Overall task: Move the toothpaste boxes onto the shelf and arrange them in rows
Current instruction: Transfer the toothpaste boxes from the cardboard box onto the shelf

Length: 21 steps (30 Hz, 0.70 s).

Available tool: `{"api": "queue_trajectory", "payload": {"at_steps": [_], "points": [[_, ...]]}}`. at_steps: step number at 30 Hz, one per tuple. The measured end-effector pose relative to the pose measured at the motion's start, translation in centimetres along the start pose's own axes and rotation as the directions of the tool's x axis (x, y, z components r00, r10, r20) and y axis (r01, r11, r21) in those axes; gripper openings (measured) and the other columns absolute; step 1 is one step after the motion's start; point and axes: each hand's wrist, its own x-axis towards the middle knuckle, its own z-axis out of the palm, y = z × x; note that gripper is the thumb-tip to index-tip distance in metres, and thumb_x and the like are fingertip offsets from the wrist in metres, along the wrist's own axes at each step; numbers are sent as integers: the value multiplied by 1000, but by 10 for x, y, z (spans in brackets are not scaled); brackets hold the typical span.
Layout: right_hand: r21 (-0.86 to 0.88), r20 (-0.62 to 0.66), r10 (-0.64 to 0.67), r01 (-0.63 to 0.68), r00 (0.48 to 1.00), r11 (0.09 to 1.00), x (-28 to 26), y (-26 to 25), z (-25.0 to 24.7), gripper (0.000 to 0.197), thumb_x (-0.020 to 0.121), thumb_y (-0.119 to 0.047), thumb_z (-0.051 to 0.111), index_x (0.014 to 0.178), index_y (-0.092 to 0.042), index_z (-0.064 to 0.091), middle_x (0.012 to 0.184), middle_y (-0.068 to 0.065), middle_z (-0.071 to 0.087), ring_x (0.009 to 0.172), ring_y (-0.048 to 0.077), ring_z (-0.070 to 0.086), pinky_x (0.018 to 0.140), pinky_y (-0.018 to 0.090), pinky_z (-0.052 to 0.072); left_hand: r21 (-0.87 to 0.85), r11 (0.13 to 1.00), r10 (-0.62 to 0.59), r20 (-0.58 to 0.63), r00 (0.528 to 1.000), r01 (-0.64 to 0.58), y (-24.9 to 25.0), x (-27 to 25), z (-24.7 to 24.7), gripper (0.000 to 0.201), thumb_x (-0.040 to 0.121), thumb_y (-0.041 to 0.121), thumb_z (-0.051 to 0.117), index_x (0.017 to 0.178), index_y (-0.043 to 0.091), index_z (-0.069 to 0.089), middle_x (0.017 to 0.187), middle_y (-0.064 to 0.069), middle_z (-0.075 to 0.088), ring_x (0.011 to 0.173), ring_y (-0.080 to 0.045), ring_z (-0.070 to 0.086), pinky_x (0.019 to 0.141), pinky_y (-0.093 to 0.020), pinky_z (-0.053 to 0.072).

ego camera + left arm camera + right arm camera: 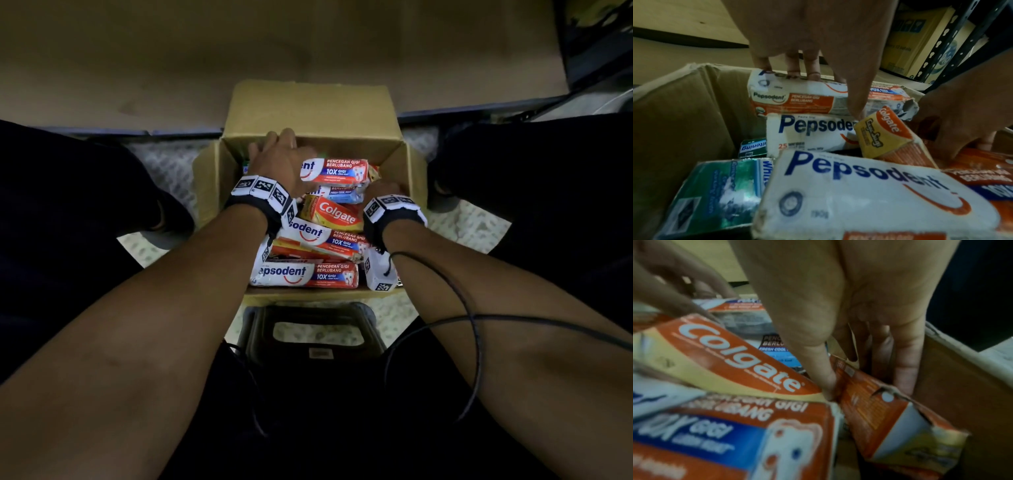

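Forearms fill the near part of the head view, so start at my fingers. Left hand [278,161] reaches to the far-left of the carton [310,102]; its fingers [812,68] are curled over the far edge of the top Pepsodent box [797,99], thumb down the near face, so it's pinched. Right hand [382,192] is at the right wall; its fingers [904,369] drop btwn the cardboard and a torn orange box [890,410], thumb on the inner face, so I judge it clamped on that box. To do this well: lift each box straight up, w/o dragging the tilted Colgate box [334,212] or crushing the torn end, since the boxes lie criss-crossed. All toothpaste boxes are in the carton on the floor; the shelf [137,68] just beyond has none on it. Head view shows the whole pile & shelf but hides my fingertips; wrist views show both grips, plus green whitening boxes [715,191] by the left wall, barely visible from above.
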Motion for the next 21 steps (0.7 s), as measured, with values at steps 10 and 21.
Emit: {"api": "queue_trajectory", "payload": {"at_steps": [10, 21], "points": [[-261, -124, 12, -44, 992, 964, -16, -8, 9, 47, 102, -24, 40, 144, -5, 34, 139, 17, 37, 129, 37, 40, 98, 49, 44, -306, 951, -67, -55, 996, 47, -16, -12, -9, 41, 78, 39, 77, 116, 30, 64, 110, -9, 52, 107, -29, 49, 90, -42, 48], [-182, 21, -26, 30, 999, 983, -41, 0, -18, 86, 76, -15, 75, 150, -8, 32, 152, 21, 34, 130, 41, 47, 94, 45, 50, -558, 800, -302, -57, 952, 220, -17, -40, 0, 43, 70, 40, 84, 109, 28, 71, 114, -9, 58, 106, -29, 60, 86, -39, 56]]}}
